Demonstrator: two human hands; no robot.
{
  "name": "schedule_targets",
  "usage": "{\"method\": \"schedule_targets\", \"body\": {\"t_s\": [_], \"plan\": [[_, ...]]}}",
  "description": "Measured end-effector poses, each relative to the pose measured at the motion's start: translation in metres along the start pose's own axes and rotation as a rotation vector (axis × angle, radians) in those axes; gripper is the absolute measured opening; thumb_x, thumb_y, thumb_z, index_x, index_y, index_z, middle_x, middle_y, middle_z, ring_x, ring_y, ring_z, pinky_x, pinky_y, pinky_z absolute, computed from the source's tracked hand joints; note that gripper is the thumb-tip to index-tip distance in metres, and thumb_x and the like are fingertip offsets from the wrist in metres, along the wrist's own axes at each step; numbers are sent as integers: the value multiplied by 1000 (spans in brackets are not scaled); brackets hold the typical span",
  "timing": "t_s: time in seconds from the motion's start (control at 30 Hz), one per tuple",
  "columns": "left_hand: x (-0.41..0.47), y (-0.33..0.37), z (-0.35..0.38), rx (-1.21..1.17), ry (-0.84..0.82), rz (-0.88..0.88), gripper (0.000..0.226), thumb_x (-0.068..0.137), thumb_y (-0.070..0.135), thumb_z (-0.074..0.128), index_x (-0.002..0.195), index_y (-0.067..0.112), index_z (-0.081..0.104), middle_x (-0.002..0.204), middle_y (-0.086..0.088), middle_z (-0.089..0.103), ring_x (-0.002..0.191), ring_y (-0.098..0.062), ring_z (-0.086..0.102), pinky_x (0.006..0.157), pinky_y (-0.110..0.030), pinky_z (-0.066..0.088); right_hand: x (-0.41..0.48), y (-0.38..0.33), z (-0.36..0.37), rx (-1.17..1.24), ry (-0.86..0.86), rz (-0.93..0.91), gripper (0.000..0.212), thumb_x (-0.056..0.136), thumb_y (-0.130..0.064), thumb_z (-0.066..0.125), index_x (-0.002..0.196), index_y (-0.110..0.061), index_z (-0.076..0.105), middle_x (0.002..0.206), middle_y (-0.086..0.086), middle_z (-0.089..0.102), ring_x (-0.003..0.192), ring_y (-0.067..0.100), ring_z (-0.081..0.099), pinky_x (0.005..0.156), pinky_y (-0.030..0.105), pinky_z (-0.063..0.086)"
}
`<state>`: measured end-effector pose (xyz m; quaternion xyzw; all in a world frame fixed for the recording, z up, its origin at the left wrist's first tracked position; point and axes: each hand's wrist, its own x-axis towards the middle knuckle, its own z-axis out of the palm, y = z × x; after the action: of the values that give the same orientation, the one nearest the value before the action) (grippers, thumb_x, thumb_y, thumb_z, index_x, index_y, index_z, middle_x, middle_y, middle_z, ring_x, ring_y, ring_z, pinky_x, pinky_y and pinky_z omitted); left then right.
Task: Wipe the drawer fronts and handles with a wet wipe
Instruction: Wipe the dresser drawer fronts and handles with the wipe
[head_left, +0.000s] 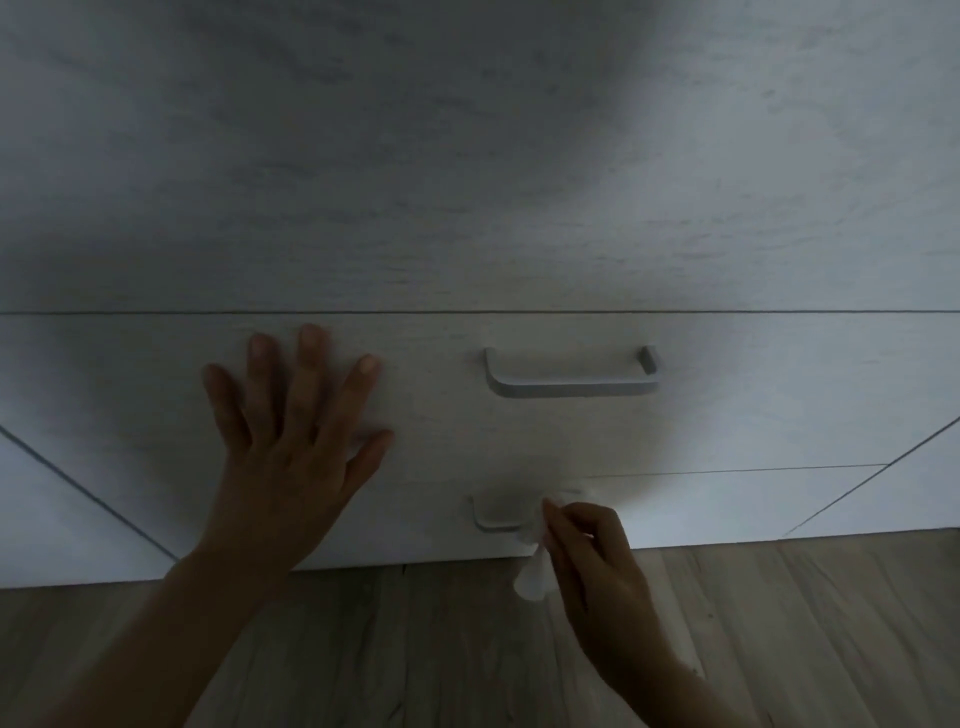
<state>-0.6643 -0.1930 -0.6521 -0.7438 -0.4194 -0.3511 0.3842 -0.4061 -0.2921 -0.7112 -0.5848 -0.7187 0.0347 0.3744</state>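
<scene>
Plank floor (779, 634) carrying drawer unit (467, 218)
Pale unit is standing directly on the wood planks, base touching them.

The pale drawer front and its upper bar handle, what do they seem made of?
Pale grey drawer front: likely wood-effect laminate board, matt; faint grain streaks, no gloss. Grey U-shaped bar handle: metal or plastic, satin; smooth, uniform, soft sheen. Dim light leaves it open.

Just two bare arms in shot, nothing worn from the wrists up. Left hand (291, 457) has slim fingers and short, pale nails. Right hand (597, 561) looks much the same, only dimmer.
</scene>
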Motion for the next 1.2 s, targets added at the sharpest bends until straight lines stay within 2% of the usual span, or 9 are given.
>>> {"method": "schedule_targets", "body": {"t_s": [0.1, 0.23, 0.37, 0.5, 0.63, 0.8, 0.93, 1.1, 1.2], "plan": [[0, 0, 1, -5, 6, -5, 70, 104, 46, 38, 159, 19, 4, 165, -8, -14, 151, -32, -14, 119, -55, -8, 3, 16, -5, -169, -26, -193, 35, 97, -38, 45, 121, -18, 59, 124, -4, 57, 114, 14, 52, 96, 16, 41], [1, 1, 2, -9, 5, -10, 70, 104, 47, 36, 159, 19, 2, 164, -8, -16, 150, -32, -16, 118, -56, -9, -8, 42, 13, -234, -35, -390, 46, 92, -26, 53, 135, -11, 45, 134, 9, 57, 132, 20, 43, 112, 36, 35], [1, 0, 2, -2, 0, -12, 74, 103, 47, 40, 159, 19, 1, 164, -8, -16, 150, -32, -17, 118, -56, -9, -4, 28, 30, -314, -106, -518, 67, 83, -4, 61, 144, -7, 33, 148, 9, 40, 139, 22, 35, 119, 37, 20], [0, -1, 1, -7, -12, -1, 79, 99, 46, 46, 159, 19, 2, 164, -9, -17, 150, -33, -17, 118, -56, -9, 14, 12, 32, -250, -45, -587, 39, 94, -7, 40, 132, -8, 46, 125, 9, 64, 117, 19, 57, 103, 31, 45], [0, 0, 1, 6, -11, 5, 77, 100, 47, 44, 159, 19, 3, 164, -10, -16, 150, -33, -16, 118, -57, -6, 15, 32, 4, -191, 39, -468, 31, 96, -21, 46, 111, -8, 69, 104, 8, 72, 95, 17, 67, 74, 31, 59], [1, -1, 1, 9, -18, -1, 73, 104, 47, 39, 159, 19, 1, 164, -9, -17, 150, -32, -17, 118, -57, -7, 27, 15, -10, -71, 333, -89, 56, 103, -40, 35, 93, 1, 71, 85, 11, 68, 82, 13, 55, 73, 17, 44], [-1, -1, 0, 2, -10, 1, 73, 103, 47, 39, 159, 18, 3, 164, -10, -15, 150, -33, -15, 118, -58, -4, 26, 18, 5, -208, 318, -148, 28, 96, -28, 49, 91, -6, 66, 86, 11, 65, 76, 22, 58, 64, 29, 48], [2, 0, 0, 19, -16, 2, 73, 103, 47, 39, 159, 17, 1, 164, -11, -17, 150, -34, -16, 118, -58, -5, 8, 24, 28, -223, 163, -363, 36, 101, -26, 44, 108, -1, 68, 109, 14, 67, 105, 21, 57, 90, 33, 48], [0, 0, 0, 30, -15, 5, 74, 103, 47, 40, 159, 17, 2, 164, -11, -16, 150, -35, -16, 117, -59, -5, 2, 25, 38, -263, 82, -471, 36, 101, -20, 44, 128, 0, 55, 128, 16, 60, 125, 26, 49, 112, 36, 34]]}}
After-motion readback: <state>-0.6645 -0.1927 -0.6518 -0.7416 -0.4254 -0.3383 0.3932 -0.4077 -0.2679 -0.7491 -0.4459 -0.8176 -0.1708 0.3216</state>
